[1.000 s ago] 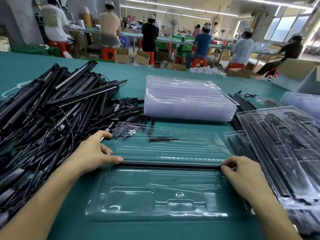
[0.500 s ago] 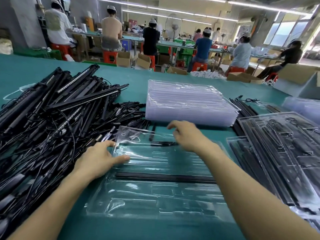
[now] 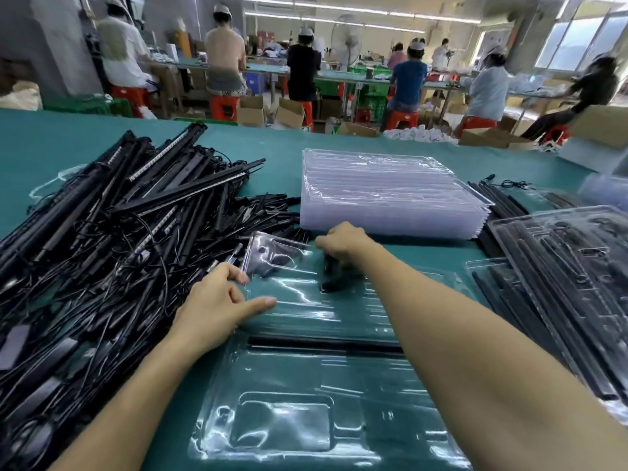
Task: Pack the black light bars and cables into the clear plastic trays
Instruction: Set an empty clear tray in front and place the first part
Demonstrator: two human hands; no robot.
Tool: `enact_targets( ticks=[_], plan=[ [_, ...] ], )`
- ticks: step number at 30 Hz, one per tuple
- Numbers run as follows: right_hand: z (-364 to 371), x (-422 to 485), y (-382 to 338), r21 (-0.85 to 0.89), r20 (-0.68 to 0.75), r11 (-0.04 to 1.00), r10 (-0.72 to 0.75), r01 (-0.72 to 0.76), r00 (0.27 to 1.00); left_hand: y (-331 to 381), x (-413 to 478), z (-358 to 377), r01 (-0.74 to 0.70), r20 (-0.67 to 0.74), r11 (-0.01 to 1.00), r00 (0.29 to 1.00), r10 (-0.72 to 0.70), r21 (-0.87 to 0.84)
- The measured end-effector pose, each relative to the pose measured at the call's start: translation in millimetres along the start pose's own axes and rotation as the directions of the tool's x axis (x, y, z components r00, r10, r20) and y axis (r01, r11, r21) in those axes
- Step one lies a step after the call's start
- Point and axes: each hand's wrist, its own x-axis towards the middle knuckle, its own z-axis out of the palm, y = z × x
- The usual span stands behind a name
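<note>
Right grip (image 3: 341, 244) pinches black piece (image 3: 334, 279) above tray (image 3: 306, 309).

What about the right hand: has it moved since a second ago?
Yes. The right hand left the right end of the light bar and reached forward-left across the open tray, toward the stack of empty trays.

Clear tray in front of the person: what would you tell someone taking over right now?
Left hand: open, rests on the open tray's left edge.
Right hand: curled over a small black part in the tray's far half; blurred, seems gripped.
Done: one light bar lies in the middle channel.
Left: seat that part, probably add more from the pile. Filled trays at right, empty stack behind.
</note>
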Motion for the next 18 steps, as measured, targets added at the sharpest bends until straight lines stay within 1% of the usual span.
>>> enact_targets(
  ticks=[2,4,6,8,9,10,12,13,14,15,16,17,18],
  plan=[
    [-1.0,3.3,0.9,0.026,0.001,0.998,0.064,-0.064,0.998,-2.4,-0.6,-0.3,-0.009,0.013,1.0,1.0,0.009,0.007],
    [-0.8,4.9,1.4,-0.015,-0.018,0.995,0.096,-0.097,0.995,-3.8,-1.2,-0.6,-0.019,0.022,0.999,1.0,0.018,0.034],
    [-1.4,5.9,0.3,-0.061,-0.087,0.996,0.058,-0.064,0.994,-4.2,0.7,-0.8,-0.023,0.022,0.999,1.0,0.022,0.041],
    [-2.8,1.6,-0.4,-0.132,-0.206,0.991,-0.039,0.011,0.978,-4.0,2.6,-0.4,-0.01,0.019,0.999,1.0,0.009,0.039],
    [-4.0,-2.7,-0.8,-0.183,-0.28,0.981,-0.116,0.065,0.953,-4.0,3.1,-0.2,-0.005,0.011,0.999,1.0,0.004,0.045],
    [-6.9,-7.1,-1.0,-0.242,-0.345,0.962,-0.207,0.126,0.916,-4.6,4.1,0.0,-0.001,-0.001,0.998,1.0,0.002,0.059],
    [-16.2,-19.1,-0.5,-0.334,-0.432,0.907,-0.39,0.257,0.813,-4.8,5.1,0.8,0.005,-0.034,0.997,0.999,-0.002,0.073],
    [-22.6,-25.9,1.0,-0.328,-0.474,0.886,-0.455,0.329,0.754,-5.2,6.0,1.2,0.007,-0.059,0.998,0.998,-0.003,0.067],
    [-30.5,-33.9,3.7,-0.28,-0.518,0.872,-0.489,0.4,0.702,-5.6,7.7,2.3,0.009,-0.093,0.998,0.996,-0.003,0.059],
    [-39.2,-44.0,7.8,-0.203,-0.563,0.861,-0.492,0.467,0.663,-5.9,9.2,3.5,0.008,-0.135,0.998,0.991,0.0,0.058],
    [-47.9,-55.7,14.0,-0.101,-0.599,0.843,-0.476,0.529,0.645,-5.6,10.4,4.9,0.005,-0.182,0.998,0.983,0.007,0.068],
    [-55.6,-68.5,22.0,0.006,-0.611,0.817,-0.454,0.577,0.649,-5.3,11.3,6.0,0.0,-0.224,0.996,0.974,0.019,0.087],
    [-61.9,-80.9,32.1,0.087,-0.595,0.797,-0.44,0.598,0.673,-4.9,12.1,7.6,-0.004,-0.257,0.994,0.966,0.032,0.111]
  ],
)
